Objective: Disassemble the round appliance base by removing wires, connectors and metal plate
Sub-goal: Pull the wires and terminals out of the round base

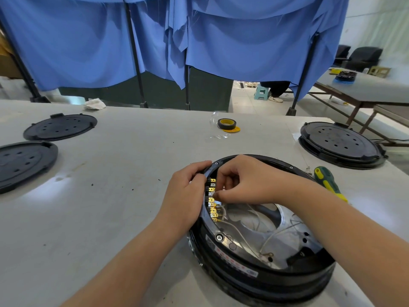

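1. Position: the round appliance base [261, 269] lies open-side up on the table [132, 173], directly under both hands; its cover is already off, so the interior is exposed
2. Left hand [186, 196]: its fingers curl over the outer rim of the base on the side away from the right hand and hold it steady
3. Right hand [241, 182]: its fingertips [218, 196] are closed in a pinch at the row of brass connectors [212, 200], which sits between the two hands just inside the rim; whether a terminal is actually gripped cannot be told
4. Done so far, as a judgement: only the opening of the base; several connectors appear to remain seated in the row
5. Left to do: the thin wires [265, 238] nearer the person than the right hand run loose across the metal plate [250, 231]; the plate sits in place; a rim screw [219, 237] below the left hand remains fitted
6. Tooling: a green and yellow screwdriver [329, 183] lies on the table just beyond the right forearm, unused; a roll of tape [226, 124] rests well beyond both hands
7. Estimate: the task is in an early stage
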`<state>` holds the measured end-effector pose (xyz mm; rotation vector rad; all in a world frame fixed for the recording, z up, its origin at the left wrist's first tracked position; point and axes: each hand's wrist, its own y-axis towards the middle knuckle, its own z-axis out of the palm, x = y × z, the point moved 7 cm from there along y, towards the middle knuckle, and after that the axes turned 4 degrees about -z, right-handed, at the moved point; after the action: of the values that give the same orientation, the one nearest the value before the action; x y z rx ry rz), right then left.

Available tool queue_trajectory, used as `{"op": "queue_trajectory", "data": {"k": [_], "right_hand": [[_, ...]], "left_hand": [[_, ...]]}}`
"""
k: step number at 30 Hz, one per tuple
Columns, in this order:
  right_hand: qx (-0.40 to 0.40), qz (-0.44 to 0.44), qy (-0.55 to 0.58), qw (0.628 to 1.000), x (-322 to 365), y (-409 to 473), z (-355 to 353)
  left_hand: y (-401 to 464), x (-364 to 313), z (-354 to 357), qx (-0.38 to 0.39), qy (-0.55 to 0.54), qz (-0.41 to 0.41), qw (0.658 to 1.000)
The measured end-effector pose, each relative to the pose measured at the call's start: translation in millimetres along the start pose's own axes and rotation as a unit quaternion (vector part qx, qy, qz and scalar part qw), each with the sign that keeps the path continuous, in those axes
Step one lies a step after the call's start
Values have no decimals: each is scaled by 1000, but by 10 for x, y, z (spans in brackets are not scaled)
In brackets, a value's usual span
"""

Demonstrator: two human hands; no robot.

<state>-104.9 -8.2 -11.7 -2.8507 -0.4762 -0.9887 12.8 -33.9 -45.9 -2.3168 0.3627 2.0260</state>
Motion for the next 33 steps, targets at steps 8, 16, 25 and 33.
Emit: {"op": "queue_trajectory", "data": {"k": [8,16,25,33], "right_hand": [[-13,-5,24,1000,21,-12,-49],[-15,-24,-76,997,178,-87,-109],[-17,-26,-104,994,300,-221,62],[-49,-35,-93,994,261,-242,103]], "left_hand": [[0,3,1,2,6,1,1000],[-4,-6,7,6,3,4,1000],[-9,-2,6,-1,-10,-3,1000],[-3,-11,8,-1,1,1,1000]]}}
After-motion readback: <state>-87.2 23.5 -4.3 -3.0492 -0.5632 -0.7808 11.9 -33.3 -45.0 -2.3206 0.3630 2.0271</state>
